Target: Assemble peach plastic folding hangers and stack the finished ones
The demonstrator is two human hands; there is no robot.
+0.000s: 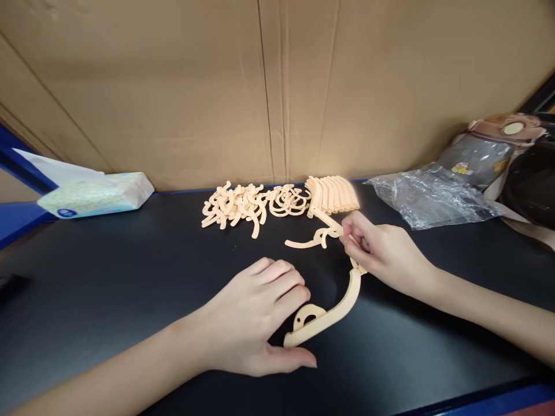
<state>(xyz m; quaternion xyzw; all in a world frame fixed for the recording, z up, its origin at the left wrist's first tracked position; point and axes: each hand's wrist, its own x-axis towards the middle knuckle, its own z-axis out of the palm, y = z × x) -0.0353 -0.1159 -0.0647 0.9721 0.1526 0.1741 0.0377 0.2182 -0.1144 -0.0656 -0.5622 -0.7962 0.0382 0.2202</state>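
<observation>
My left hand [255,315] rests on the black table, fingers curled and thumb along the near end of a long curved peach plastic piece [333,309], steadying it. My right hand [384,251] pinches the far end of that piece together with a small peach hook part [313,238] that lies on the table. Behind them lie a loose heap of small peach hooks [243,207] and a neat stack of long curved pieces [332,195].
A tissue pack [95,193] sits at the back left. A crumpled clear plastic bag [429,199] and a grey bottle with a cartoon lid [485,153] lie at the back right. A cardboard wall [269,86] closes the back. The blue table edge [477,401] runs in front.
</observation>
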